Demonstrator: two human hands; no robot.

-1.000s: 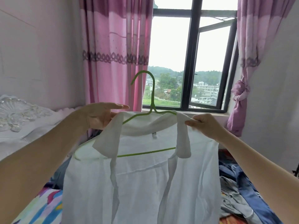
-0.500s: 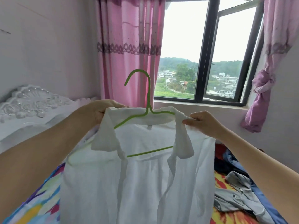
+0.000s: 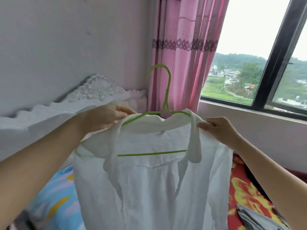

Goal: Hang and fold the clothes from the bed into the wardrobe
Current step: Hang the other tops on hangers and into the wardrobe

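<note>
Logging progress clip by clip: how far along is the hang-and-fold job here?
Done: the green hanger looks seated inside the white shirt, hook free above the collar. In hand: the left hand grips one shoulder, the right hand pinches the other, holding it over the bed. Left: the wardrobe, not in view, and a grey garment lying on the bed.

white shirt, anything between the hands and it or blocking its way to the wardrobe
Nothing between them: the left hand and right hand hold the white shirt at its shoulders, on the green hanger. The wardrobe is out of view, so that path cannot be judged.
</note>
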